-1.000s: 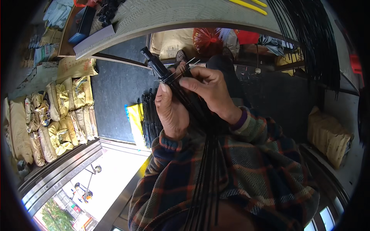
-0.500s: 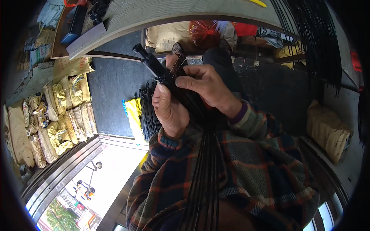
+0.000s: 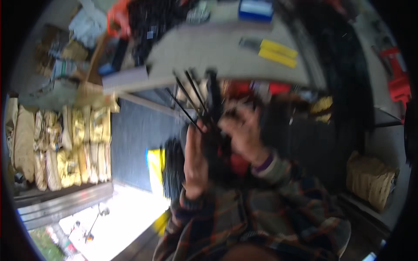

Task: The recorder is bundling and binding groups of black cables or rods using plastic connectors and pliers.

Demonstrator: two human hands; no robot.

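Cords (image 3: 208,114), black and thin, bunched upright at frame centre, loose ends fanning toward 11 o'clock, all motion-blurred. Left hand (image 3: 196,161) just at 7 o'clock of the bundle, palm against it, fingers seemingly wrapped round the lower stretch; grip blurred, closed as far as can be told. Right hand (image 3: 244,132) at 3 o'clock of the bundle, fingers curled in on the strands near mid-height, pinching them; exact hold hidden by blur. Plaid sleeves (image 3: 261,217) rising from 6 o'clock. Pale table (image 3: 226,52) at 12 o'clock, above the cord tips, bearing a yellow tool (image 3: 272,51) toward 1 o'clock and a blue box (image 3: 256,8) at the top edge. Row of tan sacks (image 3: 65,148) at 9 o'clock, well apart from the hands. Another sack (image 3: 370,180) at 3 o'clock near the right rim. Hanging black strands (image 3: 344,74) at 2 o'clock. Yellow patch (image 3: 155,163) just left of the left hand.
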